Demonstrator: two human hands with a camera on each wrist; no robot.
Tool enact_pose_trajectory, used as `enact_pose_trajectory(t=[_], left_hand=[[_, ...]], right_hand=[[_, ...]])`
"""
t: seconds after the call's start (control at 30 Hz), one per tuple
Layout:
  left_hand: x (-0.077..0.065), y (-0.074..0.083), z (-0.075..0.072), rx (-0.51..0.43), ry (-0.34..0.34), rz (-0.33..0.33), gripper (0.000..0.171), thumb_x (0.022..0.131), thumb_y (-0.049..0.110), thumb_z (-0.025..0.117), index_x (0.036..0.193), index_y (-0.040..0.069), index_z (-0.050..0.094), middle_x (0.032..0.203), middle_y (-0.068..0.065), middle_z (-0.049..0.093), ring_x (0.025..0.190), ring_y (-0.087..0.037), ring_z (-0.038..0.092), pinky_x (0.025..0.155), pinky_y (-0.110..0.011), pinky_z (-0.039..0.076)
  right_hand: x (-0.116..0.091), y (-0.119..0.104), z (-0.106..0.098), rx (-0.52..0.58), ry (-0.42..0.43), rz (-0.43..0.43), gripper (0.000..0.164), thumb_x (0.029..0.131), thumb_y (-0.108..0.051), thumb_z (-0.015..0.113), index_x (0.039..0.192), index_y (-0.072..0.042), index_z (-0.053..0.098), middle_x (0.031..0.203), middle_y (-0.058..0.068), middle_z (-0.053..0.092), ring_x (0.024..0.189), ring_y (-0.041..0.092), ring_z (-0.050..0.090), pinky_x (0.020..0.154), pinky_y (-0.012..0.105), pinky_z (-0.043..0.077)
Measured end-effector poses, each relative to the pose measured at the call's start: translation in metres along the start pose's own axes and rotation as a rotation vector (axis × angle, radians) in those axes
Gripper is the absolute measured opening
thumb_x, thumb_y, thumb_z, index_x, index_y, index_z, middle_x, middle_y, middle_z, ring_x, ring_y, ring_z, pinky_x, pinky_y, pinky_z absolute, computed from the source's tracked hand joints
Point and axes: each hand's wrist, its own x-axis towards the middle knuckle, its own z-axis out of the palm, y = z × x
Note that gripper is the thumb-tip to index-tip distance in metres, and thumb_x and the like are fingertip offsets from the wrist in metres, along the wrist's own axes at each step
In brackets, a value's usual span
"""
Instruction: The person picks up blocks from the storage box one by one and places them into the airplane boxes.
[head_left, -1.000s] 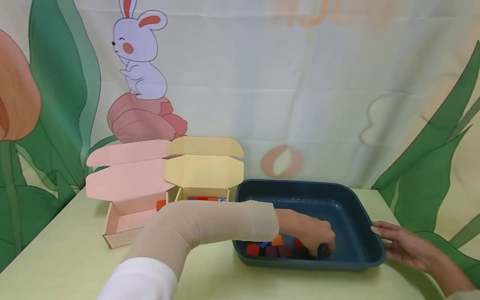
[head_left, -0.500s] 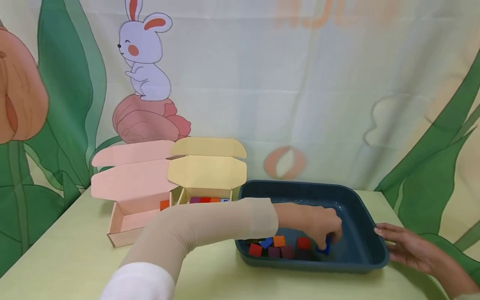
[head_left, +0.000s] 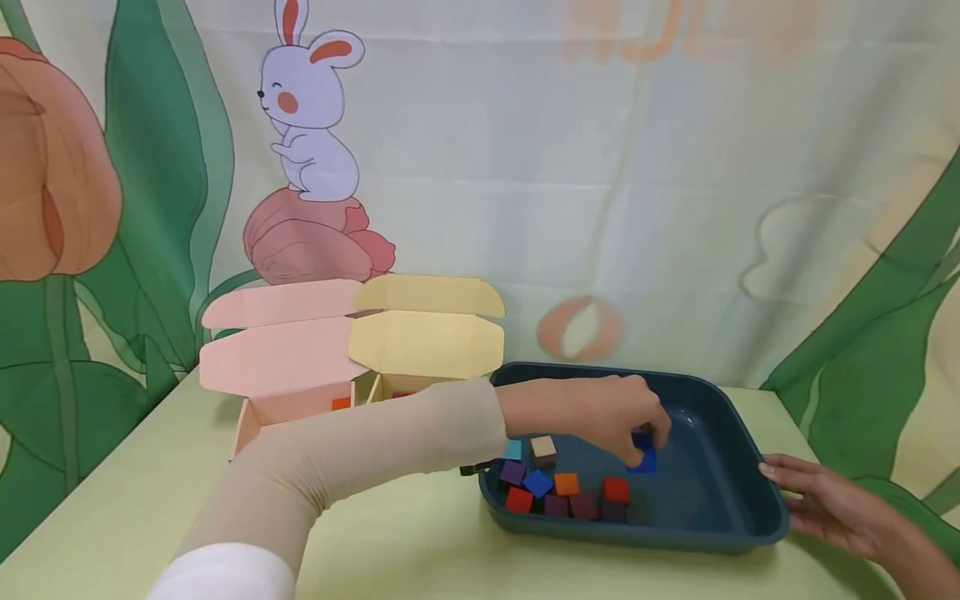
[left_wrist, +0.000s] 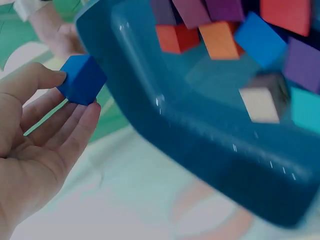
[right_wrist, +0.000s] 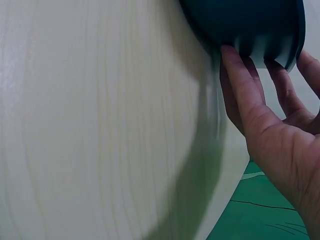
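Note:
My left hand point(head_left: 611, 412) is raised over the dark blue tray point(head_left: 720, 533), pinching a blue block point(left_wrist: 82, 80) between thumb and fingertips. In the left wrist view the block shows clear faces against the tray's wall. At the tray's right end, my right hand point(head_left: 832, 504) rests its extended fingers point(right_wrist: 242, 82) on the outer wall, the uppermost fingertip right at the rim. Loose blocks lie inside the tray's left half, among them a red block point(head_left: 616, 490), an orange block point(head_left: 566, 484), another blue block point(head_left: 537, 483) and a pale wooden block point(head_left: 543, 450).
Left of the tray, a yellow box point(head_left: 427, 343) and a pink box point(head_left: 281, 354) stand with lids raised. My left sleeve point(head_left: 360, 446) hides part of both. An orange block point(head_left: 341, 403) sits in the pink box. A printed cloth point(head_left: 675, 192) hangs behind the table.
My left hand has lifted the blue block up from the tray's front floor. The right hand keeps its place on the tray's end. The head view has shifted slightly left.

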Motion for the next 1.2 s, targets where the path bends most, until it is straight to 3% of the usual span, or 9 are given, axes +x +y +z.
enact_pose_trajectory(t=[0.13, 0.27, 0.43, 0.57, 0.67, 0.73, 0.8, 0.97, 1.2], left_hand=[[-0.036, -0.014, -0.014, -0.014, 0.057, -0.033, 0.027, 0.092, 0.014, 0.073, 0.119, 0.012, 0.074, 0.112, -0.001, 0.071, 0.091, -0.012, 0.06, 0.077, -0.017, 0.046], [-0.081, -0.035, -0.022, -0.064, 0.101, -0.142, 0.026, 0.091, 0.011, 0.073, 0.117, 0.009, 0.075, 0.116, -0.004, 0.072, 0.099, -0.017, 0.06, 0.083, -0.021, 0.049], [-0.139, -0.065, -0.022, -0.05, 0.151, -0.291, 0.024, 0.089, 0.008, 0.076, 0.113, 0.006, 0.076, 0.109, -0.006, 0.074, 0.098, -0.02, 0.065, 0.082, -0.024, 0.056], [-0.185, -0.087, -0.015, -0.057, 0.178, -0.372, 0.019, 0.086, 0.002, 0.075, 0.105, 0.004, 0.076, 0.097, -0.005, 0.073, 0.087, -0.022, 0.066, 0.078, -0.026, 0.058], [-0.219, -0.102, -0.007, -0.067, 0.177, -0.422, 0.016, 0.084, -0.001, 0.075, 0.098, 0.006, 0.076, 0.089, -0.002, 0.071, 0.08, -0.018, 0.062, 0.074, -0.026, 0.057], [-0.241, -0.11, -0.003, -0.073, 0.162, -0.44, 0.015, 0.082, -0.003, 0.075, 0.094, 0.006, 0.075, 0.084, -0.001, 0.07, 0.076, -0.017, 0.06, 0.07, -0.026, 0.057], [-0.259, -0.118, -0.001, -0.075, 0.139, -0.47, 0.017, 0.08, -0.005, 0.076, 0.093, 0.006, 0.075, 0.083, -0.001, 0.07, 0.073, -0.016, 0.059, 0.069, -0.028, 0.057], [-0.286, -0.135, 0.005, -0.091, 0.099, -0.596, 0.022, 0.079, -0.002, 0.082, 0.099, 0.001, 0.073, 0.087, -0.006, 0.071, 0.076, -0.018, 0.061, 0.073, -0.034, 0.061], [-0.297, -0.152, 0.032, -0.184, 0.062, -0.719, 0.025, 0.081, 0.003, 0.083, 0.102, 0.0, 0.07, 0.086, -0.005, 0.068, 0.079, -0.019, 0.059, 0.073, -0.033, 0.06]], right_hand=[[-0.001, -0.001, 0.001, 0.05, -0.033, 0.002, 0.032, 0.113, -0.019, 0.031, 0.143, -0.012, 0.038, 0.128, 0.0, 0.061, 0.119, 0.021, 0.064, 0.099, 0.04, 0.053], [0.0, -0.001, 0.0, 0.083, -0.068, 0.002, 0.03, 0.113, -0.018, 0.03, 0.121, -0.027, 0.057, 0.127, 0.001, 0.062, 0.118, 0.021, 0.064, 0.098, 0.038, 0.053], [0.0, -0.001, -0.002, 0.056, -0.021, 0.019, 0.025, 0.113, -0.02, 0.032, 0.133, -0.018, 0.047, 0.126, 0.002, 0.061, 0.116, 0.022, 0.065, 0.098, 0.039, 0.053], [0.001, 0.001, -0.002, 0.003, 0.077, 0.044, 0.051, 0.112, -0.023, 0.037, 0.152, -0.001, 0.013, 0.122, -0.001, 0.06, 0.112, 0.022, 0.066, 0.096, 0.041, 0.054], [0.002, 0.001, -0.002, 0.022, 0.068, 0.043, 0.039, 0.112, -0.022, 0.036, 0.149, -0.008, 0.03, 0.121, -0.001, 0.06, 0.112, 0.022, 0.066, 0.095, 0.04, 0.055], [0.003, 0.0, -0.001, 0.045, 0.042, 0.036, 0.023, 0.112, -0.021, 0.035, 0.132, -0.018, 0.047, 0.123, 0.002, 0.06, 0.112, 0.022, 0.066, 0.095, 0.04, 0.055], [0.002, -0.001, 0.0, 0.066, 0.02, 0.027, 0.02, 0.112, -0.02, 0.035, 0.12, -0.025, 0.053, 0.123, 0.003, 0.061, 0.112, 0.022, 0.066, 0.095, 0.04, 0.055], [0.0, -0.002, -0.001, 0.078, 0.029, 0.024, 0.019, 0.112, -0.02, 0.036, 0.119, -0.026, 0.053, 0.123, 0.002, 0.061, 0.113, 0.023, 0.066, 0.096, 0.04, 0.055], [0.0, -0.003, -0.003, 0.095, -0.066, 0.021, 0.029, 0.113, -0.019, 0.03, 0.122, -0.026, 0.056, 0.128, 0.002, 0.06, 0.118, 0.022, 0.064, 0.099, 0.039, 0.053]])
